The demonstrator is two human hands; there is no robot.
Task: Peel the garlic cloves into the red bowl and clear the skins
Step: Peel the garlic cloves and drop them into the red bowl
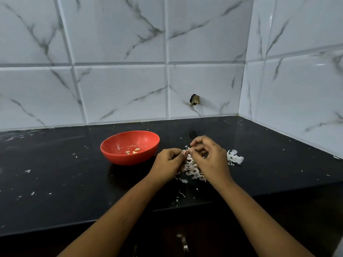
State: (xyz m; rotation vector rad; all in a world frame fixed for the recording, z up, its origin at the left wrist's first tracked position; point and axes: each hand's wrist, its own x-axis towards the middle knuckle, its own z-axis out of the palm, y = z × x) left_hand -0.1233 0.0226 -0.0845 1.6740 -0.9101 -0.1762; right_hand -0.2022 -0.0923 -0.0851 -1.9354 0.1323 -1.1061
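We hold both hands together over the black tabletop (74, 182), just right of the red bowl (128, 159). Our left hand (168, 160) has its fingers (176, 152) curled, pinching a garlic clove (186, 152) with pinkish skin. Our right hand (209, 156) meets it from the other side, its fingers (196, 140) bent and nipping at the same clove's papery skin. Right under our hands lies a pile of loose skins (192, 169), and a second white heap (234, 157) sits just right of our right hand. Three peeled cloves (132, 151) rest in the bottom of the bowl. Small flakes are scattered across the tabletop. On the far side rises a marbled tile wall (120, 89) with a broken hole (194, 99) in it.
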